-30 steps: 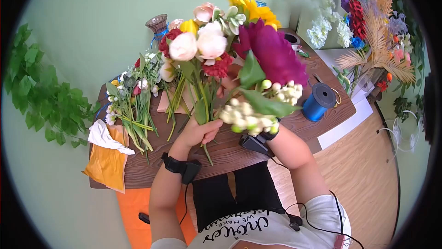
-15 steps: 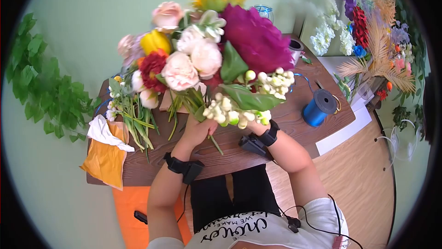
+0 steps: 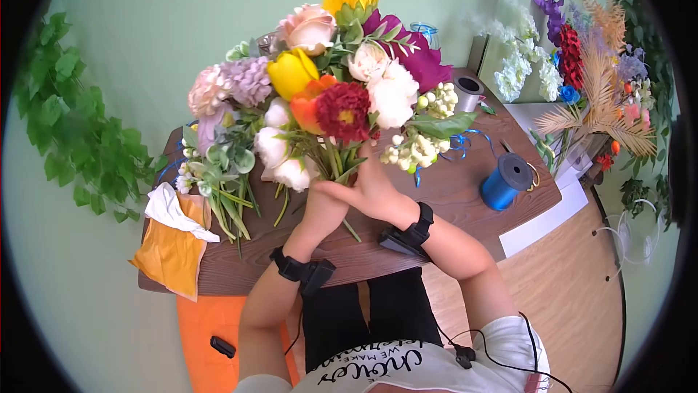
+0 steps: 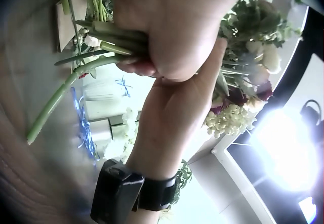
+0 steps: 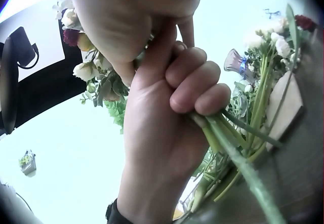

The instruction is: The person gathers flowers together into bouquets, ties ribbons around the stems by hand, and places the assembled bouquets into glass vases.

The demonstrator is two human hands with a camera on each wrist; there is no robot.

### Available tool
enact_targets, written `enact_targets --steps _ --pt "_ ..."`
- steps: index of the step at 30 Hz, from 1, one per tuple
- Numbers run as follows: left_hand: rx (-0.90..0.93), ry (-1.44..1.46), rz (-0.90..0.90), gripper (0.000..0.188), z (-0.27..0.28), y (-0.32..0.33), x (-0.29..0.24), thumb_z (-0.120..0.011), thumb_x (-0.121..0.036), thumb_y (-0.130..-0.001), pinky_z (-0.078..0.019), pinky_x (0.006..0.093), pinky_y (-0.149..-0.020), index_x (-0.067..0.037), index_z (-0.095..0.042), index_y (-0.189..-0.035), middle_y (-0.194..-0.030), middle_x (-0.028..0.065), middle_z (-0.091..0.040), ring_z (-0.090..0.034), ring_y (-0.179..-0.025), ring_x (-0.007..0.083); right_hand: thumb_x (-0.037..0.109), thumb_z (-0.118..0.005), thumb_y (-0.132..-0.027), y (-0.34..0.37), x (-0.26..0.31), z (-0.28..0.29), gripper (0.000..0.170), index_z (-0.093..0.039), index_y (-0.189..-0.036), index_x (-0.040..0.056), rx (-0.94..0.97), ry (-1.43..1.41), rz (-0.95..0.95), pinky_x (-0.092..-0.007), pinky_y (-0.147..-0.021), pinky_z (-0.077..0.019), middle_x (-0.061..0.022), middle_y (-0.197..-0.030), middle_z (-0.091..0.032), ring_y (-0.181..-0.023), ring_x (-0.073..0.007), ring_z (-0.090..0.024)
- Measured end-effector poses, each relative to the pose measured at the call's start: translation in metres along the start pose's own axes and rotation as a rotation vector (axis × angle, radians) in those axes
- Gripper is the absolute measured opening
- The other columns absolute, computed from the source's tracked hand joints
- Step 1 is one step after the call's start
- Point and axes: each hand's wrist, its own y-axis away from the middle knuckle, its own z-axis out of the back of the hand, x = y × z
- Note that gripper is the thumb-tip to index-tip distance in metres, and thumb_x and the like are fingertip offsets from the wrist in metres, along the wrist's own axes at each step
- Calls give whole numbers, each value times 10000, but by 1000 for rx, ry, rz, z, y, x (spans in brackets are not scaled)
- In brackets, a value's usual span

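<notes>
A bouquet of mixed flowers is held upright over the table, with a yellow tulip, dark red bloom, pale roses and purple peony. My left hand grips its stems low down; in the right wrist view that left hand has its fingers curled round them. Just above, my right hand holds the stems under the blooms, the two hands touching. Cut stem ends stick out below the left fist. The right fingertips are partly hidden behind the stems and the left hand.
More flower stems lie at the table's left beside an orange and white paper packet. A blue ribbon spool stands at right, a pale spool behind it. Vased flowers are at far right, green leaves on the left wall.
The bouquet has turned, bringing the yellow tulip and dark red bloom to the front and the purple peony to the back. My right hand has come in close against the left.
</notes>
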Motion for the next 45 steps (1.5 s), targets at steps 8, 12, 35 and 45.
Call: enact_targets --steps 8,12,35,45 --pt "309 613 633 84 4 4 -1 -509 15 -867 -402 256 -403 -31 -464 -813 -562 41 -485 -491 -438 130 215 -586 -923 -11 2 15 320 -478 -1105 -25 310 -567 -400 -279 -604 -548 -118 -923 -629 -745 -163 -637" --pt "275 794 771 73 4 1 -6 -511 15 -881 -431 281 -450 -18 -458 -843 -574 47 -482 -481 -441 143 228 -513 -961 -15 7 18 262 -434 -1025 -14 348 -757 -504 -254 -338 -524 -69 -797 -573 -517 -163 -621" --pt "534 1494 801 282 6 7 10 -404 -360 -1006 -272 161 -378 -92 -436 -923 -621 -53 -369 -321 -434 15 203 -497 -977 -17 -27 2 143 -434 -980 75 295 -1269 -422 -302 -740 -475 7 -756 -459 -714 -110 -489" --pt "470 1344 778 275 12 5 3 -354 -325 -1026 -234 193 -389 -85 -436 -921 -608 -53 -342 -264 -440 35 267 -509 -973 -16 -25 10 249 -501 -1051 30 351 -875 -449 -261 -727 -466 -43 -922 -564 -795 -114 -541"
